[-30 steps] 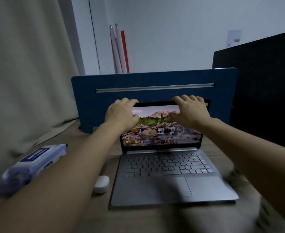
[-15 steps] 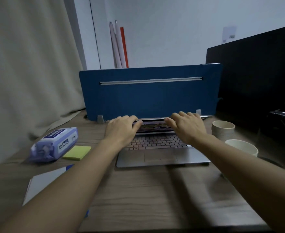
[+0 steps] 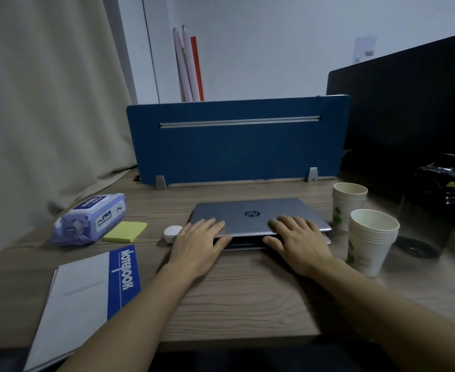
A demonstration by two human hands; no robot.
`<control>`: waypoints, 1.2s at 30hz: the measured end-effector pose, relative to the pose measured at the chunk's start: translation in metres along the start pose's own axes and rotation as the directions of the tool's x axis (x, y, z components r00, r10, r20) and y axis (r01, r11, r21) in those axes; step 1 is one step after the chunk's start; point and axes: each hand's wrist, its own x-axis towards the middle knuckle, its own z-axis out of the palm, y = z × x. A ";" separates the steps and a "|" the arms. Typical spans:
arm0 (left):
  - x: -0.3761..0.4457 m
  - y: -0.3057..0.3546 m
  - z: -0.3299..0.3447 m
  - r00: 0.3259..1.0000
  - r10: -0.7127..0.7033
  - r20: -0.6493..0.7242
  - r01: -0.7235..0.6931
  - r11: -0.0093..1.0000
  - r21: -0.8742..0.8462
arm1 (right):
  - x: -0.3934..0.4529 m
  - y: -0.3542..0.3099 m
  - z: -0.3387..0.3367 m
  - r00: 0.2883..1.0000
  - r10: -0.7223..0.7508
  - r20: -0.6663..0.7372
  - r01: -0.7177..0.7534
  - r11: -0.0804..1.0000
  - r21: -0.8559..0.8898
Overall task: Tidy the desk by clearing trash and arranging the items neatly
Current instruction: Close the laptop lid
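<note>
Wood-grain desk [image 3: 247, 296], blue divider [image 3: 237, 140] at the back, curtain [image 3: 46, 103] to the left, dim light. I see the laptop [image 3: 258, 216] mid-desk, lid nearly down, a thin gap showing along the front edge. Left hand [image 3: 196, 248] lies flat and spread on the lid's front-left corner, thumb at the gap. Right hand [image 3: 298, 242] mirrors it on the front-right corner, fingers spread on the lid, thumb under the edge; neither hand grips anything. Earbud case [image 3: 172, 233] just beside the left hand. Sticky notes [image 3: 125, 231] and wipes [image 3: 92, 218] farther left. Notebook [image 3: 86, 299] near the front-left. Two cup stacks [image 3: 368, 237] right of the laptop.
</note>
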 end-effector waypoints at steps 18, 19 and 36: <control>0.028 -0.006 0.035 0.989 -0.084 0.119 0.099 0.986 -0.134 | 0.029 0.005 0.030 0.997 0.041 0.068 -0.047 0.995 0.084; 0.034 -0.007 0.039 0.990 -0.096 0.104 0.111 0.983 -0.144 | 0.036 0.006 0.034 0.997 0.047 0.069 -0.054 0.994 0.095; 0.141 -0.037 0.082 0.973 -0.211 0.096 0.229 0.936 -0.267 | 0.147 0.035 0.098 0.997 0.082 0.012 -0.083 0.982 0.167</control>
